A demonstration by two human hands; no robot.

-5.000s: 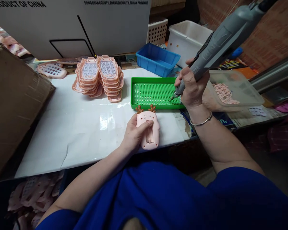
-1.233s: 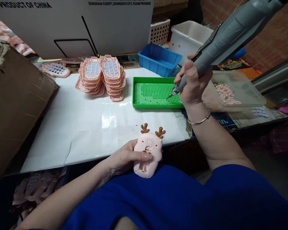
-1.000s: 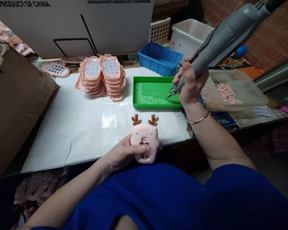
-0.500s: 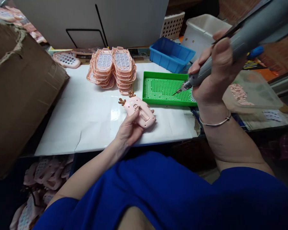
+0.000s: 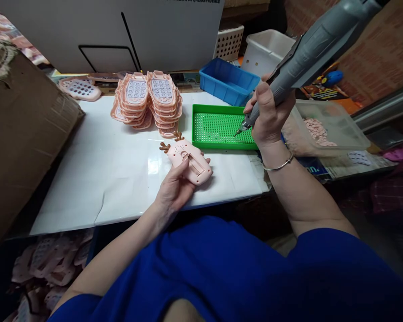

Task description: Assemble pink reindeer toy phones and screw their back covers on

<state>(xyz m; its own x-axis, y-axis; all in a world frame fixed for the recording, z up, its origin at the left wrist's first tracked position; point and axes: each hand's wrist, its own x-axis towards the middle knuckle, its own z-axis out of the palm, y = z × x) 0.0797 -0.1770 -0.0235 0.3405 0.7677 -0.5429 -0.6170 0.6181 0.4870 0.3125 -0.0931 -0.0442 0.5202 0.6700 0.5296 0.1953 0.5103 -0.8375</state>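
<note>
My left hand [image 5: 176,185] is closed around a pink toy phone [image 5: 195,162] with brown antlers, just above the front of the white table. Its back faces up, showing an uncovered battery slot and small screw holes; my thumb lies by the slot. In my right hand [image 5: 272,112] is a grey electric screwdriver [image 5: 317,49], gripped near its lower end and slanting down to the left. The screwdriver's bit is over the green perforated tray [image 5: 201,145]. Small screws seem to lie in the tray, partly hidden behind the tool and my hand.
Stacked pink shells with keypads [image 5: 164,96] stand at the table's back. Behind the green tray is a blue bin [image 5: 218,87]. A clear tub [image 5: 347,129] at the right holds small pink pieces. A cardboard box [image 5: 30,134] borders the left; more pink shells [image 5: 43,264] lie below.
My right hand and the screwdriver have come lower and left in the view, with the bit still over the green tray. My left hand keeps its hold on the toy phone. The whole view has shifted slightly.
</note>
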